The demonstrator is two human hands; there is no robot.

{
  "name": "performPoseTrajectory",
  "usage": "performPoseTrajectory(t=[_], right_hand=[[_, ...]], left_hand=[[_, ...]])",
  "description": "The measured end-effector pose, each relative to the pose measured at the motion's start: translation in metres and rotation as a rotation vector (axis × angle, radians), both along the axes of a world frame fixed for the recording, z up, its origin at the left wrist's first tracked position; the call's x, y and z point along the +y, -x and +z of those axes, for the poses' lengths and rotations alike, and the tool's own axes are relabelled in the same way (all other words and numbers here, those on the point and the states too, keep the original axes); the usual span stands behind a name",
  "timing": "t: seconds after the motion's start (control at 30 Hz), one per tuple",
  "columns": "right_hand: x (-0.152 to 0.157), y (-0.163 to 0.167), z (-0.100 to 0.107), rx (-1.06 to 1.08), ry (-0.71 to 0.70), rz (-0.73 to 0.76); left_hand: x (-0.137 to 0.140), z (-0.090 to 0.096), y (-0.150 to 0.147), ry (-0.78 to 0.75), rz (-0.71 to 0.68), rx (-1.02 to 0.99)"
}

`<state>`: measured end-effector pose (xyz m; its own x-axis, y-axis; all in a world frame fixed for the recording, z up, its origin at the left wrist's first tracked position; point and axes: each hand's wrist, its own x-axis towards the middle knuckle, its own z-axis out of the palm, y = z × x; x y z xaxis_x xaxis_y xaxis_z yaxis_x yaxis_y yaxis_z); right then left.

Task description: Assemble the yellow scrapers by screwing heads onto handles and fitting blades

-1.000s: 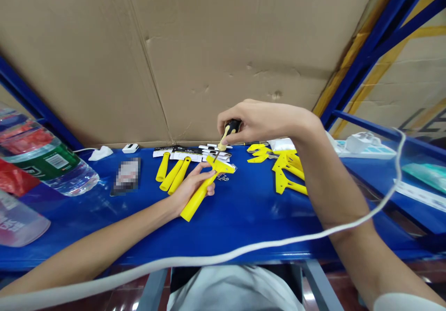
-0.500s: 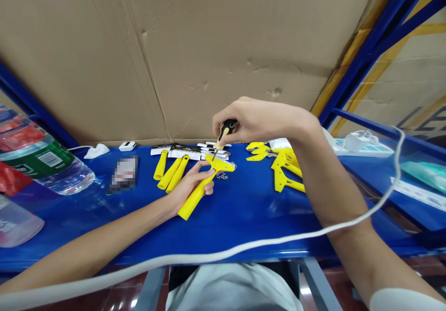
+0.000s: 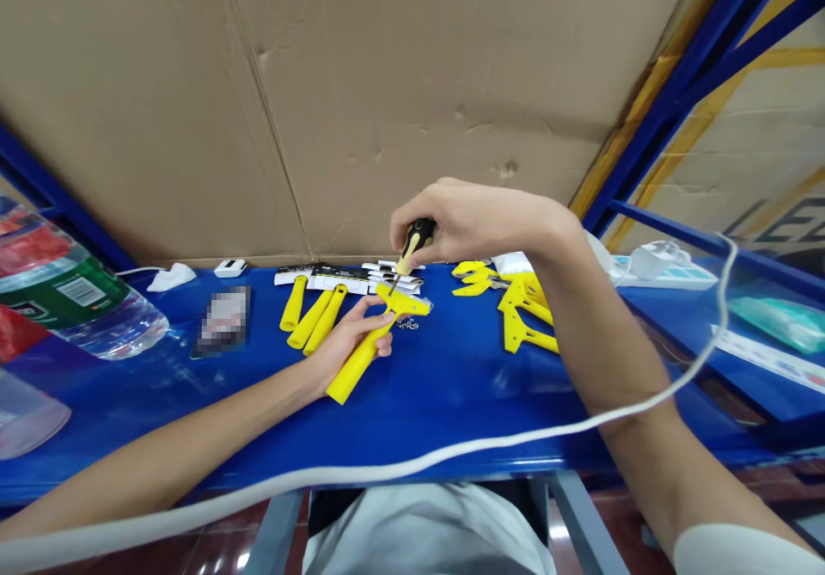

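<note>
My left hand (image 3: 348,339) is closed around a yellow scraper (image 3: 357,367), its handle pointing down toward me and its wide head angled up. Above it, my right hand (image 3: 444,221) grips a black and cream screwdriver (image 3: 407,253). The screwdriver stands nearly upright, its tip at the left end of the scraper's head. A clear piece shows at the head's right end. Just beyond the head, a small pile of screws (image 3: 407,324) lies on the blue table (image 3: 438,412).
Several yellow handles (image 3: 315,319) lie left, by black and white packets (image 3: 341,279). Yellow scraper heads (image 3: 519,313) lie right, partly behind my right forearm. A large bottle (image 3: 83,291) stands far left. A white cable (image 3: 412,467) crosses in front; a power strip (image 3: 696,276) sits right.
The whole view has shifted slightly. Both hands keep their grips, and the screwdriver stays at the same spot on the scraper's head.
</note>
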<state>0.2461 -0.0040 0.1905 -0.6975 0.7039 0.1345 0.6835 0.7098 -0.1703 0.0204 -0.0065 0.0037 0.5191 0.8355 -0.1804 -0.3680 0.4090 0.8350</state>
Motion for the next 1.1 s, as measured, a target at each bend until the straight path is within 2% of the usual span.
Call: performPoseTrajectory(t=[0.23, 0.5, 0.63, 0.77, 1.1], right_hand=[[0.004, -0.004, -0.003, -0.031, -0.020, -0.084], [0.002, -0.003, -0.002, -0.056, -0.014, -0.006], [0.003, -0.004, -0.002, -0.055, -0.049, -0.055], [0.005, -0.006, -0.002, -0.058, -0.025, -0.092], [0.007, -0.006, -0.003, -0.064, -0.036, 0.003]], left_hand=[[0.001, -0.004, 0.001, -0.010, -0.006, -0.022], [0.004, -0.008, 0.002, -0.003, 0.007, -0.038], [0.004, -0.010, 0.002, -0.010, 0.003, -0.033], [0.004, -0.012, 0.003, -0.019, -0.003, -0.043], [0.004, -0.011, 0.002, -0.018, 0.000, -0.030]])
